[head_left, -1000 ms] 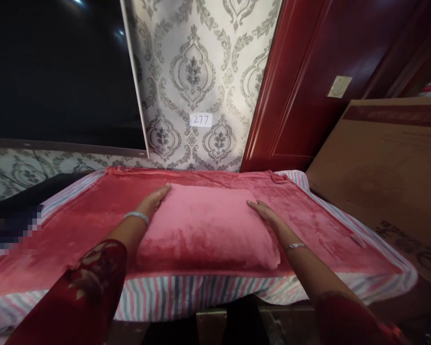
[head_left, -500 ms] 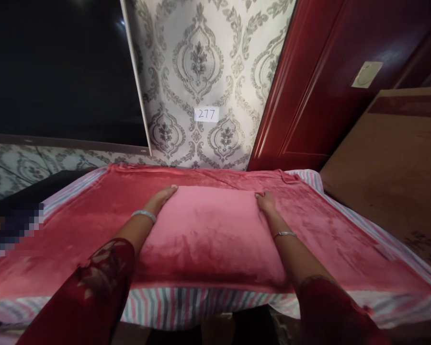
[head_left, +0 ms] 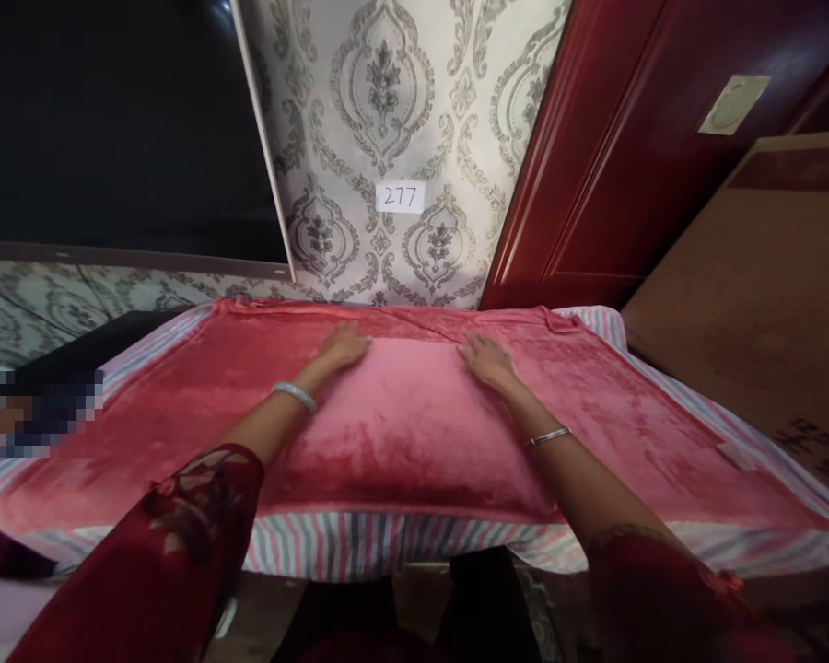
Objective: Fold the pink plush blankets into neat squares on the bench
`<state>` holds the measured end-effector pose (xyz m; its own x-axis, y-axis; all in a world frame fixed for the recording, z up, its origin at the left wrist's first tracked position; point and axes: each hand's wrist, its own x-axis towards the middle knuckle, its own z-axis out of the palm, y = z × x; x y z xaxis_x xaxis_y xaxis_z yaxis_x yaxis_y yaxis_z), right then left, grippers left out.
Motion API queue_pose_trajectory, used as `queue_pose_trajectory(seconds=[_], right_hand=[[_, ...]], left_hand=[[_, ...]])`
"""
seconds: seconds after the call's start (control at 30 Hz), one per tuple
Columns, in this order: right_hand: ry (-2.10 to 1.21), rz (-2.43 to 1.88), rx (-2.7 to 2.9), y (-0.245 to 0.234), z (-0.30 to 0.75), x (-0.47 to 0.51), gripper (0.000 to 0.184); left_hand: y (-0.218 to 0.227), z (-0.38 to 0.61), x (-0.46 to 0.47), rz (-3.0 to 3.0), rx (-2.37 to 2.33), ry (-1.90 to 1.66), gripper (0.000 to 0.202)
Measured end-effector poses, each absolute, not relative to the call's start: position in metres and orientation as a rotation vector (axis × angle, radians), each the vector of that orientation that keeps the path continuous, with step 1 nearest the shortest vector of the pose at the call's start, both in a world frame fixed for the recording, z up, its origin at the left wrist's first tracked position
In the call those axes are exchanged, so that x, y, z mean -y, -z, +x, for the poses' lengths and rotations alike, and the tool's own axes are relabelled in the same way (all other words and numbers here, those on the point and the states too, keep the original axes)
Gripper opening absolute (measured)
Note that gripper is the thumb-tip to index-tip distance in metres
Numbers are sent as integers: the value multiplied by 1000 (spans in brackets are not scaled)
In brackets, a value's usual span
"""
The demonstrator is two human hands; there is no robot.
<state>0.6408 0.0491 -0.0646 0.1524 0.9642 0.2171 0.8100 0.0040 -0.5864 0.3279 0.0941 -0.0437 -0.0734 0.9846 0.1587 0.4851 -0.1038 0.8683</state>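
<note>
A pink plush pillow (head_left: 407, 414) lies flat in front of me on a red-pink plush blanket (head_left: 180, 396). My left hand (head_left: 347, 346) rests at its far left corner, fingers stretched forward and a little blurred. At the far right corner lies my right hand (head_left: 487, 359), its fingers spread and pointing away from me. Both palms face down and neither hand grips the pillow. Bracelets circle both wrists. A striped cloth (head_left: 332, 545) shows under the blanket along the near edge.
A large dark television screen (head_left: 117, 129) hangs at the left. Behind the table, patterned wallpaper carries a paper label (head_left: 400, 196) reading 277. A red wooden door (head_left: 594, 203) and a big cardboard box (head_left: 753, 304) stand on the right.
Both hands have let go of the pillow's far corners. Their fingers have opened and now lie flat, reaching forward. The view has tilted down slightly.
</note>
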Motion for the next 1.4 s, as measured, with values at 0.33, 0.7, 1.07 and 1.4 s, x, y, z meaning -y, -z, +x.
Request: queue_pose_trajectory(seconds=[0.33, 0.7, 1.07, 1.4], right_hand=[[-148, -1989, 2084, 87, 600, -21, 57], [14, -1988, 2106, 100, 597, -23, 56], [-50, -1964, 2051, 92, 597, -21, 54], [-266, -2212, 1455, 80, 635, -22, 49]], left_hand=[[79, 390, -41, 2519, -1802, -275, 73], [88, 390, -38, 2590, -1865, -226, 70], [85, 388, -40, 2596, -1879, -327, 67], [73, 369, -43, 2363, -2107, -514, 51]])
